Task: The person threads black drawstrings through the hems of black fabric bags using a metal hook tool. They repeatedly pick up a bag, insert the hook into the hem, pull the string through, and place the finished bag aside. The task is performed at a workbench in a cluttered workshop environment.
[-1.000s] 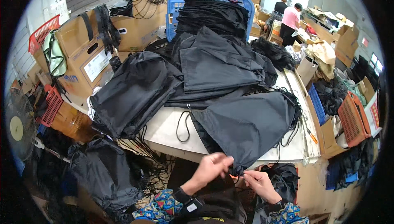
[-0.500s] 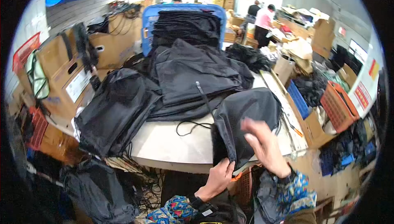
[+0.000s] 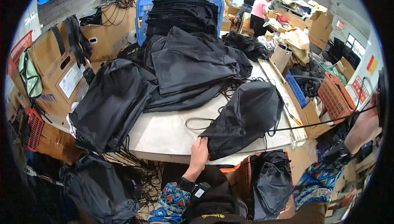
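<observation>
My left hand (image 3: 198, 154) is closed on the lower left corner of a black drawstring bag (image 3: 250, 115), which lies at the right front of the white table (image 3: 156, 138). Far out at the right rim, my right hand (image 3: 365, 127) grips a thin black cord (image 3: 316, 126) whose taut length runs back to the bag's right side; its fingertips are partly cut off by the picture's dark edge. A loop of cord (image 3: 193, 119) sticks out left of the bag. Behind it lies a pile of flat black bags (image 3: 193, 66), and another black bag (image 3: 115, 105) hangs over the table's left edge.
A blue crate (image 3: 141, 14) full of folded black fabric stands at the back. Cardboard boxes (image 3: 57, 72) line the left. At right are an orange crate (image 3: 334, 97) and an orange-handled tool (image 3: 295, 120). Bags (image 3: 102, 187) hang below left. Two people (image 3: 258, 10) stand far off.
My right hand has swung from above the bag out to the far right, drawing the cord taut. My left hand has shifted left and up with the bag's corner, and the bag lies flatter.
</observation>
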Demonstrator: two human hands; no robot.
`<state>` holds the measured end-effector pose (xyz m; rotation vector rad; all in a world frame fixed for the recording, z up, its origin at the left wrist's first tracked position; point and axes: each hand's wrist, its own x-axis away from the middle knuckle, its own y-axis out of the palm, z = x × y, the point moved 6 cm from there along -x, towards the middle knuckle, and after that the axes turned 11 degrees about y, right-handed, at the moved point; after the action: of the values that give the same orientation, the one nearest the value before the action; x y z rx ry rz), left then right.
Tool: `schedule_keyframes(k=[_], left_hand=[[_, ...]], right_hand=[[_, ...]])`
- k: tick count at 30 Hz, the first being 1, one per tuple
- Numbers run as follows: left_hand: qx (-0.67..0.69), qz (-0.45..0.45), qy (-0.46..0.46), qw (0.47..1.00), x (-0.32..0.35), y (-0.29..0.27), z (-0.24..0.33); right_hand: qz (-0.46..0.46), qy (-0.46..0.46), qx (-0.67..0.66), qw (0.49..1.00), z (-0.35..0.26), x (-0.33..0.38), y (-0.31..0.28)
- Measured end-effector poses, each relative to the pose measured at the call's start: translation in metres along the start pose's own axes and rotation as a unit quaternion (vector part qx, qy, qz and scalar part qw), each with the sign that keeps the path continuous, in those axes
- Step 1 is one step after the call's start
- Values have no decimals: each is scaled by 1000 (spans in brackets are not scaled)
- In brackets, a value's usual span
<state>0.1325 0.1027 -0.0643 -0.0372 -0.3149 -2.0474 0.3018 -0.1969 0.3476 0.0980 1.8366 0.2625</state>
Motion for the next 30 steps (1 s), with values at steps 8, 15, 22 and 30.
schedule_keyframes(k=[8,15,22,30], left_hand=[[-386,56,319,864,41,-15,93],[-246,-169,579,759,75,67,139],[-320,-50,570,755,58,-13,135],[-397,-114,615,671,79,17,114]], right_hand=[[-251,104,140,952,54,158,7],[-586,198,23,786,1,203,78],[-532,54,233,812,75,222,32],[-486,108,200,844,90,255,74]])
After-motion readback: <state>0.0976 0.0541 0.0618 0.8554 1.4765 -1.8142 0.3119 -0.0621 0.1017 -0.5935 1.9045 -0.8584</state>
